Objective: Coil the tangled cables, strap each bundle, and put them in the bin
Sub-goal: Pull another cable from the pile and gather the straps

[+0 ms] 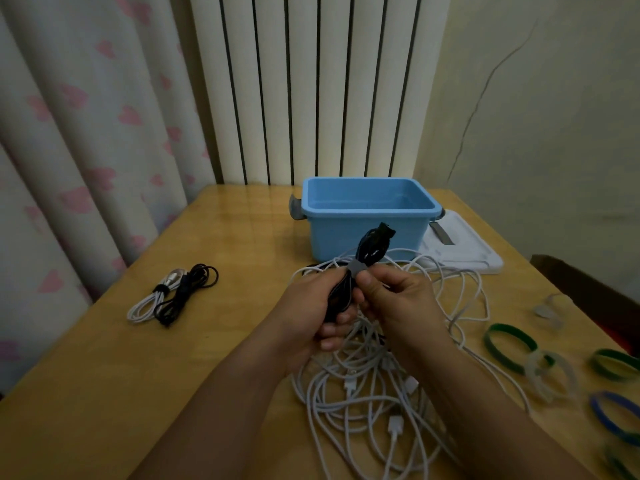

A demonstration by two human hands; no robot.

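At frame centre, the left hand (320, 306) grips one black bundle (367, 251); the right hand (394, 299) pinches its grey strap (356, 266). Two strapped bundles (169, 296) lie left. White tangle (381, 393) below; one blue bin (367, 216) behind; about five straps (512, 344) right.

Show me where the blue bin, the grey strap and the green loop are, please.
blue bin (363, 237): head view, front wall.
grey strap (357, 267): head view, its outer face on the black bundle.
green loop (498, 355): head view, its left band.
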